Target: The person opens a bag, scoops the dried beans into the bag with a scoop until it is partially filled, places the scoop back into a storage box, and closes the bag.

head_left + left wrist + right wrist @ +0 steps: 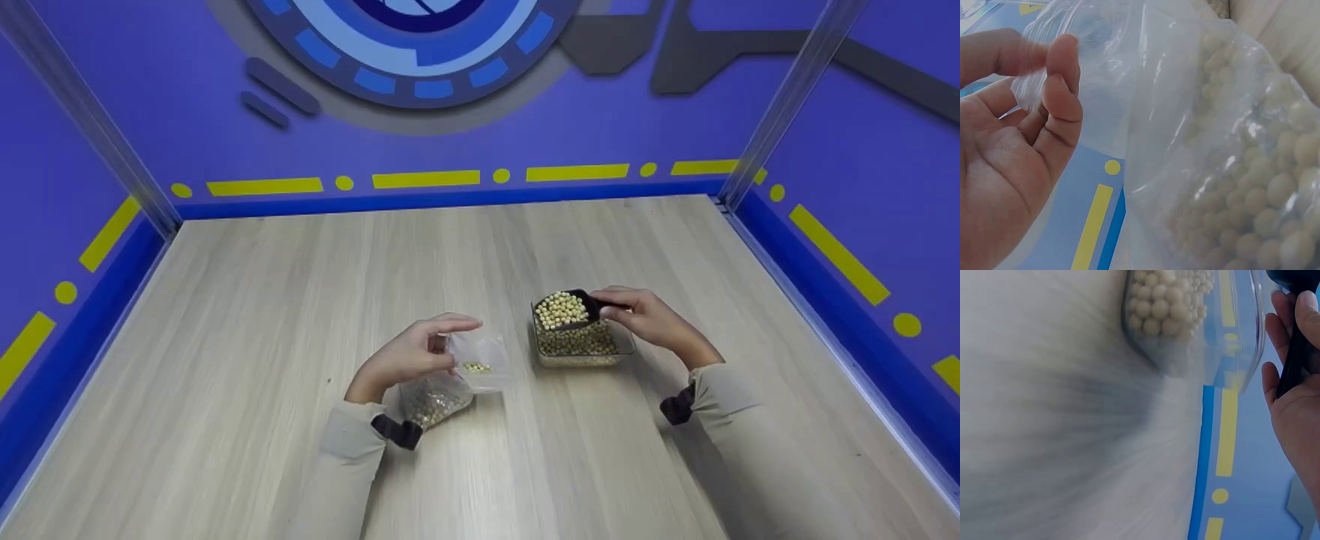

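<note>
My left hand (411, 351) pinches the upper edge of a clear plastic zip bag (436, 401), whose mouth is spread apart. Pale round dried peas fill the lower part of the bag (1252, 191) in the left wrist view, and a few show at its mouth. My right hand (643, 316) grips the handle of a black scoop (592, 309), heaped with yellow-green dried peas (561, 310). The scoop is held above a clear rectangular container (581, 361) that also holds dried peas (1157, 304). The right wrist view shows fingers curled round the scoop's handle (1296, 360).
The pale wood-grain table (285, 300) lies under everything. Blue panels with yellow marks (426, 179) enclose its back and both sides. The container stands to the right of the bag. Black wrist bands (397, 431) sit over both sleeves.
</note>
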`<act>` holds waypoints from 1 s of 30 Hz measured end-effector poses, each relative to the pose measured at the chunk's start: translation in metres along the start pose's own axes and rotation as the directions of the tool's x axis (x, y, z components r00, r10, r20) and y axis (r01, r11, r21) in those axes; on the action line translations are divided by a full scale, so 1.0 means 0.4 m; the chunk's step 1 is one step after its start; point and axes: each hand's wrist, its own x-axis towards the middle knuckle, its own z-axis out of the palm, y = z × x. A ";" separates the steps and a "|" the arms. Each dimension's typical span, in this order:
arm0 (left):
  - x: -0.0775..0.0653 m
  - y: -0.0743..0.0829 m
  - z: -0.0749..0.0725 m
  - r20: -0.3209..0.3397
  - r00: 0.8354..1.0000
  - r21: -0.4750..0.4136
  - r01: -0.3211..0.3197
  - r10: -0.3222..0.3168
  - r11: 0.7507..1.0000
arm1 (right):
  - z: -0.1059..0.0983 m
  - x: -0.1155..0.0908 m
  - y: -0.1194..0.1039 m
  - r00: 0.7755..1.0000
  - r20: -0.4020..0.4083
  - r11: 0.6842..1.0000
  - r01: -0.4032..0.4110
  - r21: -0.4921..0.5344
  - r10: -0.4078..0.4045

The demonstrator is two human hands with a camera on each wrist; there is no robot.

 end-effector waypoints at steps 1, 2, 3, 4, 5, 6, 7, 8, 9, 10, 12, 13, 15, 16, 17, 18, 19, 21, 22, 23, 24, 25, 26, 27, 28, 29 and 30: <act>0.000 0.000 0.000 0.001 1.000 0.001 0.000 0.000 1.000 | 0.003 0.002 -0.001 1.000 0.001 1.000 0.018 0.006 -0.018; 0.000 -0.001 0.000 0.001 1.000 0.000 0.000 0.000 1.000 | 0.006 0.003 -0.002 0.999 0.003 0.999 0.035 0.012 -0.035; 0.001 -0.001 0.000 0.002 1.000 -0.002 -0.001 0.001 1.000 | 0.009 0.005 -0.004 0.999 0.004 0.999 0.051 0.016 -0.051; 0.001 -0.001 0.000 0.002 1.000 -0.001 -0.002 0.002 1.000 | 0.012 0.007 -0.006 0.998 0.005 0.998 0.060 0.018 -0.060; 0.001 -0.002 0.001 0.002 1.000 -0.002 -0.002 0.002 1.000 | 0.014 0.009 -0.008 0.998 0.009 0.997 0.069 0.018 -0.069; 0.001 -0.002 0.001 0.002 1.000 -0.004 -0.004 0.004 1.000 | 0.017 0.011 -0.010 0.997 0.012 0.997 0.073 0.017 -0.073; 0.001 -0.002 0.001 0.002 1.000 -0.006 -0.003 0.003 1.000 | 0.020 0.013 -0.012 0.997 0.013 0.997 0.078 0.015 -0.078; 0.001 -0.003 0.001 0.003 1.000 -0.010 -0.003 0.003 1.000 | 0.023 0.016 -0.014 0.997 0.012 0.997 0.080 0.012 -0.080; 0.001 -0.003 0.001 0.003 1.000 -0.012 -0.002 0.002 1.000 | 0.025 0.018 -0.016 0.996 0.015 0.996 0.086 0.006 -0.086; 0.001 -0.003 0.001 0.003 1.000 -0.012 -0.001 0.001 1.000 | 0.028 0.020 -0.018 0.996 0.017 0.996 0.083 0.006 -0.084; 0.000 -0.002 0.001 0.001 1.000 -0.015 0.000 0.000 1.000 | 0.034 0.025 -0.023 0.997 0.021 0.997 0.076 0.006 -0.076; 0.000 -0.002 0.000 0.001 1.000 -0.015 0.000 0.000 1.000 | 0.037 0.027 -0.025 0.997 0.025 0.997 0.074 0.001 -0.074; 0.000 -0.001 0.000 0.000 1.000 -0.017 -0.002 0.002 1.000 | 0.042 0.030 -0.031 0.997 0.041 0.998 0.060 -0.002 -0.060; 0.001 -0.002 0.000 0.000 1.000 -0.019 -0.003 0.003 1.000 | 0.044 0.032 -0.033 0.998 0.048 0.999 0.046 0.002 -0.046; 0.000 -0.002 0.000 0.000 1.000 -0.021 -0.003 0.003 1.000 | 0.047 0.033 -0.035 0.998 0.056 0.999 0.041 0.001 -0.041; 0.001 -0.003 0.001 0.000 1.000 -0.020 -0.006 0.006 1.000 | 0.049 0.034 -0.038 0.997 0.064 0.999 0.038 0.002 -0.038; 0.001 -0.003 0.001 0.001 1.000 -0.020 -0.008 0.008 1.000 | 0.052 0.036 -0.039 0.997 0.072 0.999 0.035 0.003 -0.035; 0.001 -0.004 0.001 0.001 1.000 -0.020 -0.008 0.008 1.000 | 0.057 0.039 -0.041 0.996 0.082 0.999 0.037 0.012 -0.037; 0.001 -0.004 0.001 0.002 1.000 -0.020 -0.008 0.008 1.000 | 0.060 0.040 -0.042 0.996 0.082 0.999 0.046 0.015 -0.047; 0.002 -0.005 0.002 0.002 1.000 -0.020 -0.009 0.009 1.000 | 0.063 0.041 -0.043 0.995 0.083 0.998 0.062 0.014 -0.063; 0.002 -0.006 0.002 0.002 1.000 -0.025 -0.011 0.011 1.000 | 0.066 0.042 -0.043 0.994 0.081 0.997 0.070 0.014 -0.071; 0.002 -0.006 0.002 0.002 1.000 -0.026 -0.010 0.010 1.000 | 0.069 0.044 -0.043 0.994 0.079 0.997 0.079 0.016 -0.080; 0.002 -0.007 0.003 0.002 1.000 -0.030 -0.007 0.007 1.000 | 0.072 0.045 -0.043 0.993 0.076 0.996 0.088 0.016 -0.089; 0.003 -0.007 0.003 0.001 1.000 -0.034 -0.006 0.006 0.999 | 0.075 0.046 -0.043 0.993 0.075 0.996 0.091 0.011 -0.092; 0.003 -0.008 0.003 0.001 1.000 -0.037 -0.005 0.005 0.999 | 0.079 0.047 -0.044 0.992 0.075 0.995 0.098 0.008 -0.098; 0.003 -0.008 0.003 0.001 1.000 -0.039 -0.005 0.005 0.999 | 0.082 0.048 -0.044 0.992 0.079 0.995 0.100 0.001 -0.100; 0.003 -0.008 0.003 0.001 1.000 -0.042 -0.004 0.004 0.999 | 0.084 0.049 -0.045 0.992 0.081 0.995 0.098 -0.002 -0.098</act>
